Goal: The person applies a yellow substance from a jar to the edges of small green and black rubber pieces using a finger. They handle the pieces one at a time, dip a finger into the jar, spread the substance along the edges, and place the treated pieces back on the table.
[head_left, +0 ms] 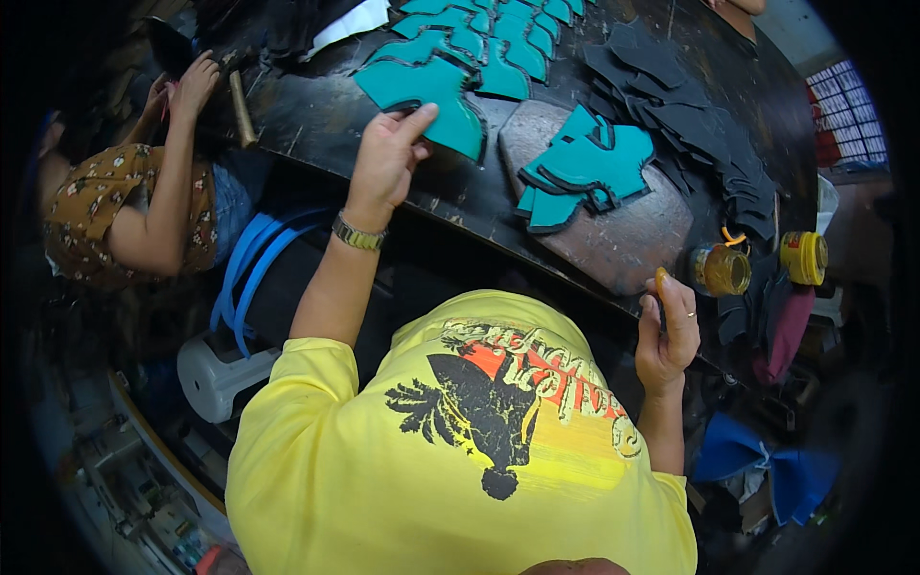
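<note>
My left hand, with a metal watch on its wrist, pinches the lower edge of a teal shoe-upper piece between thumb and fingers. Black edging runs along that piece. Beyond it lie rows of similar teal pieces. More teal pieces with black edges overlap on a worn brown slab. My right hand is off the table's front edge, below the slab, holding nothing. Its fingers are partly bent and apart, and one fingertip carries an amber smear. An open jar of amber paste stands close by.
Black cut pieces are spread along the right of the dark table. Beside the jar is a yellow tub. A wooden handle rests at the left, near a co-worker's arm. A blue-backed chair stands below.
</note>
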### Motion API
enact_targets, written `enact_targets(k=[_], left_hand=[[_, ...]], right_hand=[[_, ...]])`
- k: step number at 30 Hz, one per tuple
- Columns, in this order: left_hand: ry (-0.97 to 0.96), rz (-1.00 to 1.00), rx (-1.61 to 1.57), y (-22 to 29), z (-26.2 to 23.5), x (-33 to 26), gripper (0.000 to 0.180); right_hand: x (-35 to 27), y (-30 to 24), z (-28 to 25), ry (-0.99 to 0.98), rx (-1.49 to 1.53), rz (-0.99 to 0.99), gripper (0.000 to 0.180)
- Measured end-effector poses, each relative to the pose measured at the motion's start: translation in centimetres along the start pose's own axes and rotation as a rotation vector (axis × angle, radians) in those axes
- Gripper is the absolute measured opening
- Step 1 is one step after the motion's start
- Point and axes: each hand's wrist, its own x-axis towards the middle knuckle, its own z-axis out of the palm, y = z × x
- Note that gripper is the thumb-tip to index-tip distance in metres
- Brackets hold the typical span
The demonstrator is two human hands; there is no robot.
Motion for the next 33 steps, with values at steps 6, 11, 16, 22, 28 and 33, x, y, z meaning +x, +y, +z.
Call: enact_targets(k=[6, 11, 16, 22, 28, 33], left_hand=[[0.057, -0.050, 0.073, -0.4, -3.8, 3.5, 0.017], [0.161, -0.095, 0.619, 1.1, -3.7, 4.1, 0.038], [0.354, -0.035, 1.247, 5.5, -2.0, 0.2, 0.052], [-0.192, 0.641, 0.962, 3.2, 7.0, -1.2, 0.028], [-0.354, 0.849, 1.414, -4.3, 15.6, 0.5, 0.067], [-0.322, 0.670, 1.604, -6.8, 16.2, 2.6, 0.079]], right_hand=[[0.4, -0.2, 1.0, -0.114, 0.044, -0.042, 0.051], [0.6, -0.5, 0.8, -0.093, 0.013, -0.047, 0.049], [0.1, -0.2, -2.1, 0.017, 0.003, 0.035, 0.047], [1.3, 2.6, -6.9, 0.288, -0.255, 0.121, 0.042], [2.6, 5.1, -11.0, 0.122, -0.368, 0.268, 0.042], [3.4, 5.9, -12.3, -0.130, -0.571, 0.288, 0.040]])
